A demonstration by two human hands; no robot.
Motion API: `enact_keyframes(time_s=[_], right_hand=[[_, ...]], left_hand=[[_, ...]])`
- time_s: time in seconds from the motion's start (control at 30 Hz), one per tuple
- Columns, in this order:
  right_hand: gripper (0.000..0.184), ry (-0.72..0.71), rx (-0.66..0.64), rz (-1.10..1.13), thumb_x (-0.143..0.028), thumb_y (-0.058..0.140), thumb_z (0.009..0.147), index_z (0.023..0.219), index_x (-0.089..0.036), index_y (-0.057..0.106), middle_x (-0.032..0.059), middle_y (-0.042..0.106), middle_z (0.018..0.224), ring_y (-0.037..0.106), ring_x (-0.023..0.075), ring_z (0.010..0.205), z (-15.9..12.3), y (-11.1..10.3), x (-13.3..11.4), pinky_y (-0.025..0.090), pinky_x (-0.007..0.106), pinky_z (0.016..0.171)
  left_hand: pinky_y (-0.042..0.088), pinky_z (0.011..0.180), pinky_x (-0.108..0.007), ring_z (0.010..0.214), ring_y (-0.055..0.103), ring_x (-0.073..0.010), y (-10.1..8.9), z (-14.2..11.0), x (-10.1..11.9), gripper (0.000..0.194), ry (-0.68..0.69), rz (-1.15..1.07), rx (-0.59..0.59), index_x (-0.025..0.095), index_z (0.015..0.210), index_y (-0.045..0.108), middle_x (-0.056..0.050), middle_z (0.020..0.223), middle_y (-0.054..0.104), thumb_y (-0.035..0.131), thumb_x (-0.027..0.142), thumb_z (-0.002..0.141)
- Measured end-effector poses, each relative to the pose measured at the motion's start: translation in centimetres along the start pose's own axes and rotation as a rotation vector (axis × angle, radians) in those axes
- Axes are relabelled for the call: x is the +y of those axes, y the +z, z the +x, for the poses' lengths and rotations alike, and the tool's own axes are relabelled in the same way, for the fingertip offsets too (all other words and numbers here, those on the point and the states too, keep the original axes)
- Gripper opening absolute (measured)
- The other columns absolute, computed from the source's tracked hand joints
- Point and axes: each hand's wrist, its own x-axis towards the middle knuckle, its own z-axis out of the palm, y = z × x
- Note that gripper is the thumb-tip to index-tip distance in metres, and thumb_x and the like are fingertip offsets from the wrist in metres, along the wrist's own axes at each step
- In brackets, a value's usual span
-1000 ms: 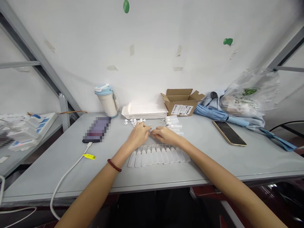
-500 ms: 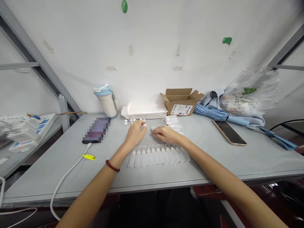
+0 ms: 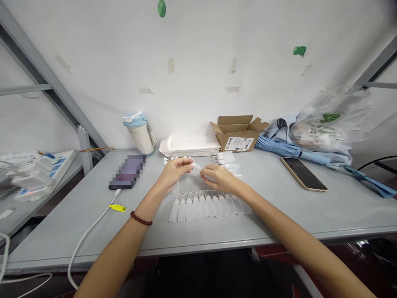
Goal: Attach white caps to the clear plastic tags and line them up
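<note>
Between my hands, above the desk, is a small translucent plastic tube [image 3: 196,166] with a white end. My left hand [image 3: 173,171] pinches the white end, and my right hand [image 3: 218,177] has its fingers closed at the other end, partly hiding it. Below my left hand another translucent piece [image 3: 175,188] shows. A row of similar flat translucent tubes with white cord loops [image 3: 203,206] lies in front of my hands. Small white caps [image 3: 167,159] lie behind my left hand. More looped tubes [image 3: 228,158] lie behind my right hand.
A stack of white envelopes [image 3: 192,145] and an open cardboard box [image 3: 238,134] stand against the wall. At left are a cup [image 3: 141,134] and a charging phone [image 3: 127,171]. Another phone [image 3: 303,174], a blue umbrella [image 3: 279,145] and a plastic bag [image 3: 331,124] lie at right.
My hands have come together, with the small tube now raised between them. The left hand has turned, its thumb and fingers now pointing right. A translucent piece has come into view below it.
</note>
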Motion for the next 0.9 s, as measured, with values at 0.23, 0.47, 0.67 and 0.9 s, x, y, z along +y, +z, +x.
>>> enact_keyframes(time_s=[0.23,0.47,0.67,0.9], right_hand=[[0.016,0.050,0.029,0.145,-0.007,0.042,0.075,0.082,-0.017,0.053,0.0032,0.053,0.078,0.046,0.0140,0.068,0.0,-0.6,-0.7,0.035,0.025,0.065],[0.010,0.323,0.183,0.583,-0.015,0.036,0.080,0.083,-0.020,0.044,-0.0014,0.054,0.071,0.049,0.0140,0.068,0.0,-0.6,-0.4,0.037,0.028,0.068],[0.009,0.455,0.254,0.857,-0.022,0.039,0.079,0.088,-0.020,0.044,-0.0048,0.052,0.061,0.048,0.0129,0.061,0.3,-0.6,-0.8,0.038,0.028,0.065],[0.009,0.495,0.288,1.064,-0.025,0.041,0.078,0.086,-0.020,0.043,-0.0055,0.050,0.057,0.046,0.0118,0.057,0.6,-0.5,-1.0,0.038,0.027,0.060]], left_hand=[[0.045,0.083,-0.033,0.082,0.059,-0.0162,-0.9,-0.2,0.1,0.025,0.054,0.039,-0.149,0.015,0.087,0.069,-0.008,0.104,0.066,0.068,0.032,0.068],[0.046,0.079,-0.034,0.073,0.058,-0.0160,0.0,-0.5,0.4,0.026,0.061,0.056,-0.185,0.014,0.084,0.069,-0.006,0.081,0.066,0.067,0.036,0.069],[0.046,0.075,-0.031,0.072,0.056,-0.0134,0.5,-0.7,0.3,0.026,0.037,-0.068,-0.116,0.015,0.084,0.068,-0.004,0.085,0.065,0.073,0.030,0.064],[0.047,0.075,-0.030,0.076,0.060,-0.0148,0.7,-0.7,0.3,0.027,-0.020,-0.234,-0.080,0.013,0.079,0.069,-0.005,0.082,0.066,0.075,0.034,0.063]])
